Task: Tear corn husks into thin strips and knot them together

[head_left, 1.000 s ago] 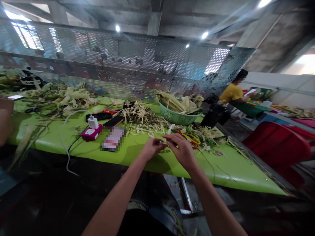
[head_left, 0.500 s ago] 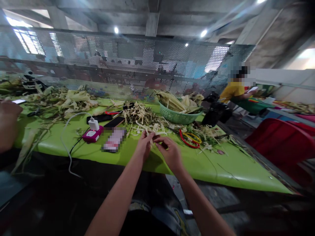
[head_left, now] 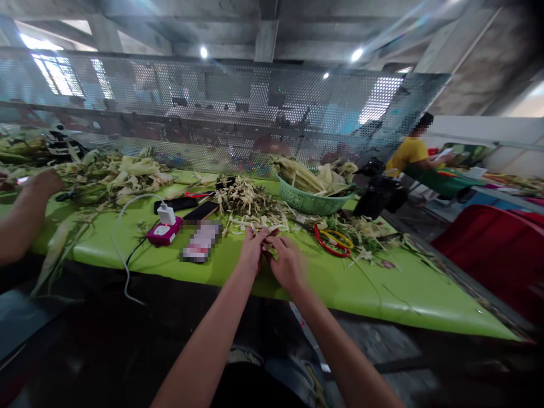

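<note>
My left hand [head_left: 254, 249] is closed, pinching a pale strip of corn husk [head_left: 268, 230] above the green tabletop [head_left: 238, 273]. My right hand [head_left: 291, 263] meets it from the right, fingertips bent in against the left fingers and the same strip; what lies between the fingertips is mostly covered. Just beyond both hands is a heap of twisted dry husk pieces [head_left: 244, 195], with loose pale strips in front of it. To the right lie red-handled scissors [head_left: 329, 245] and a yellow-handled pair [head_left: 340, 240].
A green basket [head_left: 314, 205] holds husks. Left of my hands are a phone [head_left: 202, 241], a dark phone [head_left: 202, 211] and a magenta power socket [head_left: 164, 233] with cables. A co-worker's arm [head_left: 29, 212] reaches in at far left. A red chair [head_left: 488, 249] stands right.
My right hand has closed in on the left, its fingertips now touching the husk strip. The co-worker's hand at far left has reached farther over the table. The view has shifted slightly.
</note>
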Motion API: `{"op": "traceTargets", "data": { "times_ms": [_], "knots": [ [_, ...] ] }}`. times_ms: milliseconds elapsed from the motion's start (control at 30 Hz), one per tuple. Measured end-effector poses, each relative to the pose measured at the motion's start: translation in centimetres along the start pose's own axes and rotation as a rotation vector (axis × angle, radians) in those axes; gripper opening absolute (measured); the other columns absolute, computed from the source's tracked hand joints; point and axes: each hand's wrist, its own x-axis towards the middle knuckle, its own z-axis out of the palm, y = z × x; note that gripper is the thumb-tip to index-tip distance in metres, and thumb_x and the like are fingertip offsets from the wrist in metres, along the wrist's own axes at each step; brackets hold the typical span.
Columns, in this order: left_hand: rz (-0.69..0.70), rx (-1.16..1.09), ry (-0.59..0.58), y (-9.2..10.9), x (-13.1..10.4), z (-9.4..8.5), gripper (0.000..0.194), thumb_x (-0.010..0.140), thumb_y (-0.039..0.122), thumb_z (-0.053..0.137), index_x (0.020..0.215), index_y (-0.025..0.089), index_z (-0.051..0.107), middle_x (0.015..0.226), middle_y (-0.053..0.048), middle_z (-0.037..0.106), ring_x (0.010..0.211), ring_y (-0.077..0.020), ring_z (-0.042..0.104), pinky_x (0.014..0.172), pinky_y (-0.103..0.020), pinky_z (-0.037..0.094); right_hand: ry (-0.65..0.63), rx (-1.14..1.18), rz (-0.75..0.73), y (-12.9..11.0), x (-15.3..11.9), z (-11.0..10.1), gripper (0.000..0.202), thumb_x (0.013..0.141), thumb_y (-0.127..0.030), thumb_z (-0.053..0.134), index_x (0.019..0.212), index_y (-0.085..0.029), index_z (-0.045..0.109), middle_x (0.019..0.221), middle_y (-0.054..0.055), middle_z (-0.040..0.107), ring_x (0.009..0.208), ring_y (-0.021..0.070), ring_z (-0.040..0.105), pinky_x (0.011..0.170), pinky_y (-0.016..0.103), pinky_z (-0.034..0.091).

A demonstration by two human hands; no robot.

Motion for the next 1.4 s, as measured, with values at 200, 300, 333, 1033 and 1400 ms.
{"op": "traceTargets", "data": {
  "times_ms": [200, 300, 333, 1033, 1400],
  "knots": [
    [0.022, 0.062, 0.018, -0.4, 0.2, -0.1, 0.042, 0.065, 0.031, 0.076, 0.095, 0.022, 0.049, 0.085, 0.0, 0.066, 0.079, -0.0143, 0.066, 0.071, -0.025, 0.048, 0.032, -0.221, -0.05, -0.7, 0.2, -0.4, 0.018, 0.091, -0.021, 0.048, 0.101, -0.021, 0.064, 0.098, 0.008, 0.066, 0.089, 0.0226, 0.057, 0.076, 0.034, 0.032],
    [0.042, 0.046, 0.009, -0.4, 0.2, 0.0, 0.04, 0.065, 0.027, 0.075, 0.094, 0.022, 0.049, 0.086, -0.001, 0.066, 0.082, -0.0147, 0.066, 0.073, -0.026, 0.048, 0.064, -0.272, -0.054, -0.7, 0.1, -0.4, 0.018, 0.092, -0.023, 0.047, 0.096, -0.021, 0.064, 0.094, 0.007, 0.066, 0.085, 0.0214, 0.055, 0.074, 0.034, 0.029],
    [0.047, 0.042, 0.004, -0.3, 0.1, 0.0, 0.039, 0.065, 0.026, 0.075, 0.094, 0.022, 0.049, 0.087, -0.001, 0.066, 0.083, -0.0149, 0.066, 0.074, -0.026, 0.048, 0.069, -0.281, -0.062, -0.6, 0.1, -0.4, 0.018, 0.092, -0.023, 0.047, 0.095, -0.021, 0.065, 0.093, 0.007, 0.066, 0.084, 0.021, 0.055, 0.073, 0.034, 0.029],
    [0.118, 0.228, 0.076, -0.4, 0.8, 0.0, 0.034, 0.068, 0.033, 0.07, 0.083, 0.021, 0.042, 0.067, 0.001, 0.066, 0.052, -0.0086, 0.05, 0.055, -0.022, 0.034, -0.138, -0.149, -0.139, -1.0, -2.9, -3.2, 0.008, 0.075, -0.014, 0.054, 0.072, -0.019, 0.058, 0.075, 0.004, 0.061, 0.068, 0.0186, 0.053, 0.067, 0.033, 0.033],
    [-0.004, 0.269, -0.097, 0.1, -0.5, 0.0, 0.035, 0.065, 0.036, 0.076, 0.082, 0.019, 0.051, 0.06, 0.007, 0.049, 0.052, -0.0065, 0.043, 0.055, -0.02, 0.034, -0.053, 0.802, 0.425, 3.3, 0.7, -2.0, 0.033, 0.076, -0.05, 0.064, 0.082, -0.018, 0.07, 0.069, 0.002, 0.065, 0.058, 0.015, 0.049, 0.052, 0.026, 0.033]
  ]
}}
